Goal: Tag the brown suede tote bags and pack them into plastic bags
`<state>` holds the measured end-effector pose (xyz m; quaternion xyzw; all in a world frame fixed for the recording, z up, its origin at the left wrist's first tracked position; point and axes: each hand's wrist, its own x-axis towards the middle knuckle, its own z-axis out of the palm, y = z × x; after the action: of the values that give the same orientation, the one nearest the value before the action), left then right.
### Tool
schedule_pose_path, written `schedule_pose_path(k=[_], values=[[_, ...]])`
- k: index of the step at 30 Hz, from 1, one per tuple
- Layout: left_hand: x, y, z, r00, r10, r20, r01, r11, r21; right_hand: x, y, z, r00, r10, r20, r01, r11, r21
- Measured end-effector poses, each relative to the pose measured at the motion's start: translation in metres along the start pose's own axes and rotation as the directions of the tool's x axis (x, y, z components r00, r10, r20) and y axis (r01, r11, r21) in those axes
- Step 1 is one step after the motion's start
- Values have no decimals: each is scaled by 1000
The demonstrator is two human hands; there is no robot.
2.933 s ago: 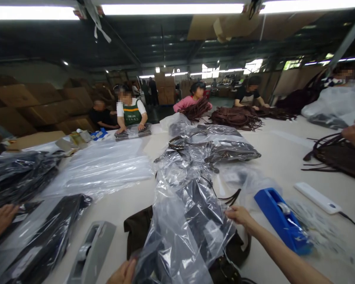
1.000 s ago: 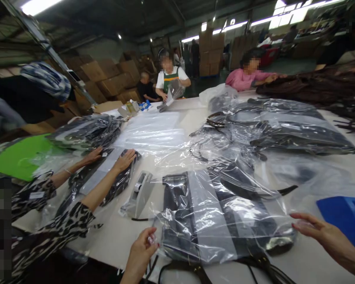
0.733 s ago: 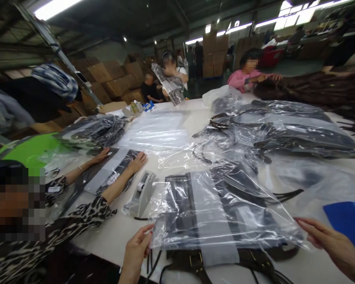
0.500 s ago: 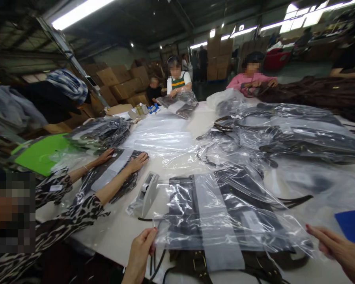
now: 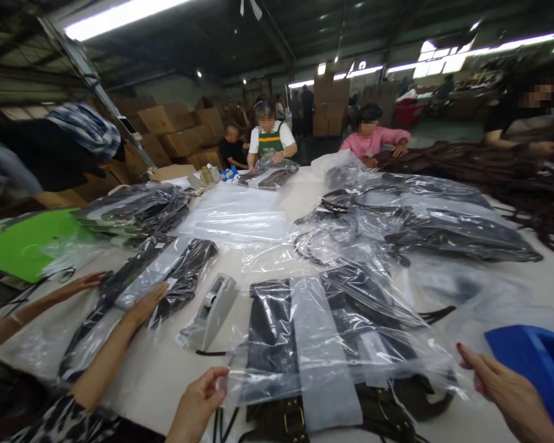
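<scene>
In front of me lies a clear plastic bag (image 5: pixel 277 375) with a dark bag (image 5: pixel 272 314) partly inside it. The dark bag's near end, with buckled straps (image 5: pixel 293 415), sticks out of the plastic's opening. A pale wrapping strip (image 5: pixel 321 351) runs down its middle, and a white tag (image 5: pixel 373 347) shows through the film. My left hand (image 5: pixel 200 397) pinches the opening's left edge between thumb and fingers. At the right edge, my right hand (image 5: pixel 503 384) has its fingers closed on the film; the exact contact is hard to see.
A tape dispenser (image 5: pixel 212 314) stands left of the bag, a blue dispenser (image 5: pixel 530 363) at the right. A co-worker's hands (image 5: pixel 145 304) press another wrapped bag (image 5: pixel 189 271). Flat plastic sleeves (image 5: pixel 240 212) and wrapped bags (image 5: pixel 443 215) lie farther back. More people stand beyond the table.
My view has shifted slightly right. Both my hands stay at the plastic's edges. The co-worker's hands at the left have drawn back toward the near side along their wrapped bag.
</scene>
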<state>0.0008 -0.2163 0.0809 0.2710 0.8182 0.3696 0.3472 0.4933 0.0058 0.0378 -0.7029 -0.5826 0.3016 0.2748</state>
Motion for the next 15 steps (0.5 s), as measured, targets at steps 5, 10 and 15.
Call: schedule_pose_path(k=[5,10,15], values=[[2,13,38,877,415,-243,-356,900,253,-10,-22,8,997,54,55,-56,998,36],[-26,71,159,829,529,179,-553,823,130,-19,-52,11,998,-49,43,47,997,56],[-60,129,260,669,683,294,-728,681,73,-31,-69,13,975,-205,90,205,979,11]])
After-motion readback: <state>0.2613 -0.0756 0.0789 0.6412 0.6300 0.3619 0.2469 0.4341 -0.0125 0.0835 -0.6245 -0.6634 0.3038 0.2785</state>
